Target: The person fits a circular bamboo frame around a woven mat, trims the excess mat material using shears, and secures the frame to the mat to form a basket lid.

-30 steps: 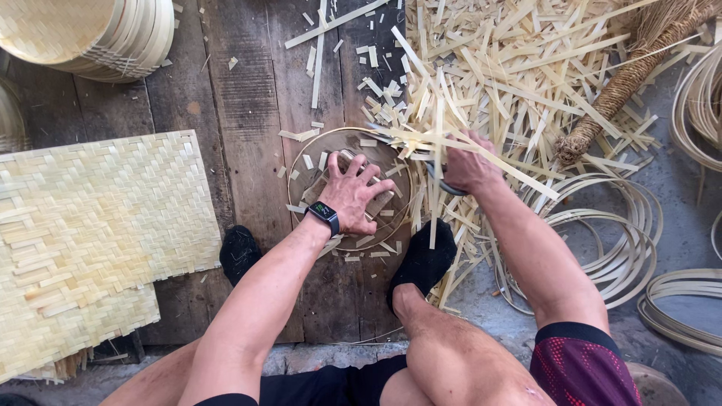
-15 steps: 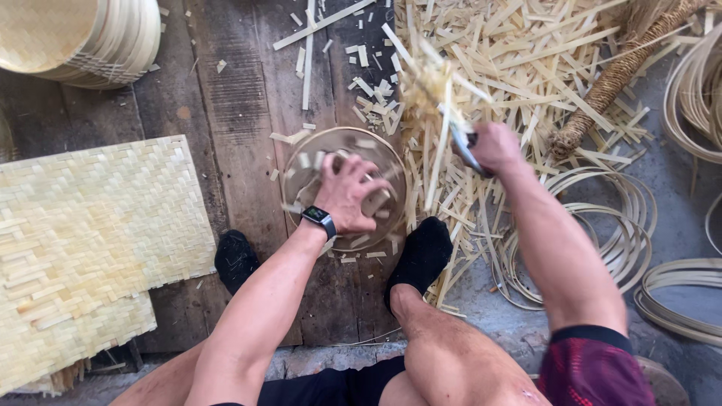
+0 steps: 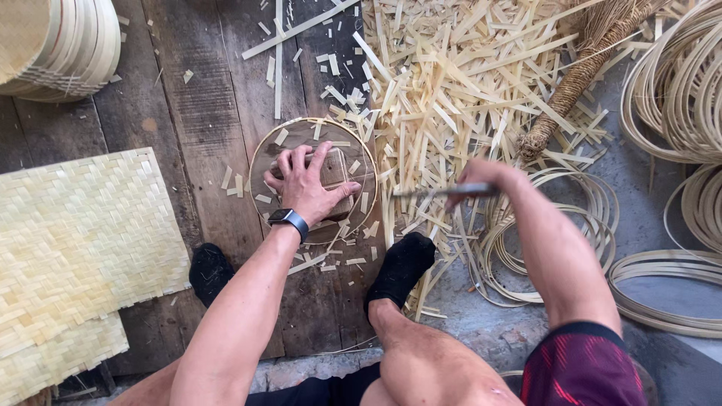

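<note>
Leftmost lies a flat woven bamboo mat [image 3: 75,248], then the left hand [image 3: 307,188] spreads wide, pressing a wooden block [image 3: 333,174] inside the round bamboo hoop [image 3: 259,154], while right of that hoop the right hand [image 3: 481,180] grips a blurred metal blade [image 3: 436,191] beside pale splintery strips [image 3: 466,83].

Left hand [image 3: 307,184] presses wooden block [image 3: 333,174] inside bamboo hoop [image 3: 259,162]; right hand [image 3: 481,177] grips blade [image 3: 436,191], bamboo strips [image 3: 459,83] beyond it.

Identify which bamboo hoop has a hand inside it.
The small hoop on the planks, ringing the left hand; the other coils lie loose at right.
</note>
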